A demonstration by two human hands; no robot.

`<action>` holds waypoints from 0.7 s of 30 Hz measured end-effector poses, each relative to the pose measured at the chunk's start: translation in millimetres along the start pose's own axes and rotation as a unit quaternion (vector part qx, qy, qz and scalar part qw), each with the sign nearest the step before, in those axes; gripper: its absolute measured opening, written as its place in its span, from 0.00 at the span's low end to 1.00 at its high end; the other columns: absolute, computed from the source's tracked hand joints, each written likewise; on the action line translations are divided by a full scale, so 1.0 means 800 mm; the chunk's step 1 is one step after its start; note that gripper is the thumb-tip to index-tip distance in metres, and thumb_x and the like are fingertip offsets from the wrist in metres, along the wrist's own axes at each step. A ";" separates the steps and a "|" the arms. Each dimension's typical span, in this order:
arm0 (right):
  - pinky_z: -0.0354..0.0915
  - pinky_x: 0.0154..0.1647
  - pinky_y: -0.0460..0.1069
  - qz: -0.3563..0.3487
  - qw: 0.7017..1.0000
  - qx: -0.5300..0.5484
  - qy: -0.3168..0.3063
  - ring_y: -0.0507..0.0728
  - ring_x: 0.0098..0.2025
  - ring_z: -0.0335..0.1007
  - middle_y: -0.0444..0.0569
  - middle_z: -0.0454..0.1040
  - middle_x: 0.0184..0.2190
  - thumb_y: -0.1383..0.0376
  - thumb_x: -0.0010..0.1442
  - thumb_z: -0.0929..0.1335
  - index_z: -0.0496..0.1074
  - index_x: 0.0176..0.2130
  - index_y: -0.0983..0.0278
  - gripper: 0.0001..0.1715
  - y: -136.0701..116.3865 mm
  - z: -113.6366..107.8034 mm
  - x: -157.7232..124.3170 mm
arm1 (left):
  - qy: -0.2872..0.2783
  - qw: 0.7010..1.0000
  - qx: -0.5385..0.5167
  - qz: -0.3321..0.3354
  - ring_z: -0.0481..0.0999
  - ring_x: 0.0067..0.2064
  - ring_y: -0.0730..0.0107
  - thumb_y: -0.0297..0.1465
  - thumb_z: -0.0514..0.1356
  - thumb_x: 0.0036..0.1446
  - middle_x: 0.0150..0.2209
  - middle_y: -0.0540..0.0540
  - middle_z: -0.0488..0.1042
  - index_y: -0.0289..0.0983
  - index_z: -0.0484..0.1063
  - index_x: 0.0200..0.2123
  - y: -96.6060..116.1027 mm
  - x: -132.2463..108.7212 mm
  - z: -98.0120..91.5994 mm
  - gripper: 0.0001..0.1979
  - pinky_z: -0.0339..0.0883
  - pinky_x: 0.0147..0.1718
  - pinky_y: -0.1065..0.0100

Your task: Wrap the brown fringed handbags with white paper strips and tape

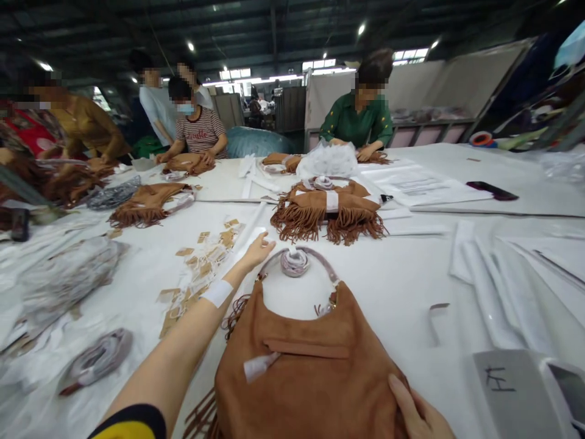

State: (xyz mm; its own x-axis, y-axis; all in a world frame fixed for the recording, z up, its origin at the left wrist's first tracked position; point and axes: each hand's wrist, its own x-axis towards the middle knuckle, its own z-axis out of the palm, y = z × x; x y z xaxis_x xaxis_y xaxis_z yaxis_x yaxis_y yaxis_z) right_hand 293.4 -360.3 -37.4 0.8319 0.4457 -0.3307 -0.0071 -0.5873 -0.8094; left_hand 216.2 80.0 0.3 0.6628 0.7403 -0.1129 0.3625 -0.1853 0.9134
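A brown suede fringed bag [301, 360] lies on the white table [402, 286] right in front of me, its wrapped handle [297, 261] arching away from me. My left hand [256, 250] reaches forward, fingers stretched out, touching a white paper strip [249, 235] just left of the handle. My right hand [418, 411] rests flat on the bag's lower right corner, only partly in view, holding nothing. A white tag [258, 366] sticks out at the bag's pocket flap.
A stack of finished fringed bags [326, 213] sits beyond. Small brown card tags [201, 262] are scattered on the left, wrapped straps [95, 360] and plastic bags nearby, white paper sheets [498, 268] on the right. Several people work at the table's far side.
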 end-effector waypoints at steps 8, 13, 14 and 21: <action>0.56 0.64 0.58 -0.040 0.998 0.034 -0.025 0.67 0.60 0.62 0.57 0.74 0.51 0.35 0.53 0.59 0.75 0.45 0.66 0.43 0.004 -0.033 -0.022 | -0.145 0.984 -0.046 -0.091 0.72 0.52 0.57 0.45 0.57 0.57 0.60 0.37 0.64 0.40 0.41 0.67 -0.056 -0.211 -0.078 0.41 0.67 0.49 0.58; 0.66 0.56 0.58 -0.050 0.986 0.155 -0.019 0.65 0.55 0.69 0.58 0.75 0.50 0.45 0.50 0.69 0.66 0.55 0.67 0.42 0.018 -0.026 -0.054 | -0.197 0.974 -0.068 -0.092 0.74 0.49 0.58 0.34 0.60 0.49 0.58 0.40 0.66 0.40 0.35 0.67 -0.083 -0.252 -0.071 0.48 0.68 0.49 0.60; 0.69 0.52 0.58 -0.048 0.984 0.171 -0.031 0.65 0.51 0.72 0.56 0.77 0.47 0.45 0.50 0.69 0.65 0.56 0.67 0.42 0.019 -0.024 -0.058 | -0.198 0.976 -0.038 -0.079 0.74 0.48 0.57 0.35 0.60 0.49 0.57 0.40 0.68 0.39 0.37 0.67 -0.086 -0.253 -0.068 0.47 0.68 0.48 0.59; 0.71 0.44 0.59 -0.099 0.995 -0.017 0.010 0.68 0.40 0.76 0.56 0.79 0.34 0.44 0.45 0.65 0.73 0.40 0.64 0.32 0.032 -0.062 -0.034 | -0.100 0.943 0.302 0.093 0.70 0.51 0.51 0.36 0.56 0.56 0.46 0.39 0.73 0.36 0.72 0.47 -0.083 -0.258 -0.053 0.17 0.64 0.52 0.57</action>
State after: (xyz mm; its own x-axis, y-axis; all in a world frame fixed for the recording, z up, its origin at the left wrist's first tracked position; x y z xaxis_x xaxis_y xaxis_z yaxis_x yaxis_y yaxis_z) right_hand 297.7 -421.2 -25.1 0.8257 0.5421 -0.1562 0.1774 -0.5123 -0.8403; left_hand 27.6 -33.0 -20.7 0.8406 0.5323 -0.0998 0.4945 -0.6792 0.5423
